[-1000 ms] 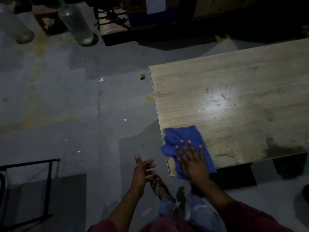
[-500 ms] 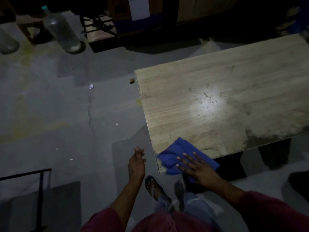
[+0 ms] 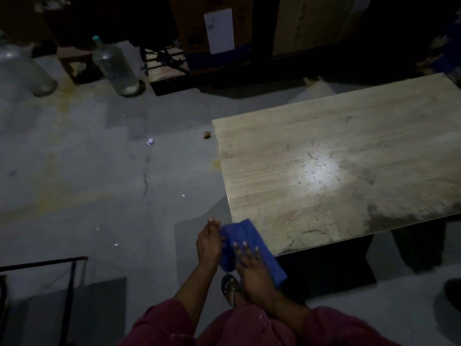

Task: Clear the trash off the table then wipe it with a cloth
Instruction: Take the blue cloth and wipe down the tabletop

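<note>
At the table's near left corner we see no trash on top. Our right hand lies flat-fingered on the blue cloth, half off the edge; our left hand pinches its left edge. Dark smear near right looks unwiped.

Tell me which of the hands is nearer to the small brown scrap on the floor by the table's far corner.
Left. The left hand is at the blue cloth's left edge, nearer the scrap; the right hand lies on the cloth, closer to the person.
</note>
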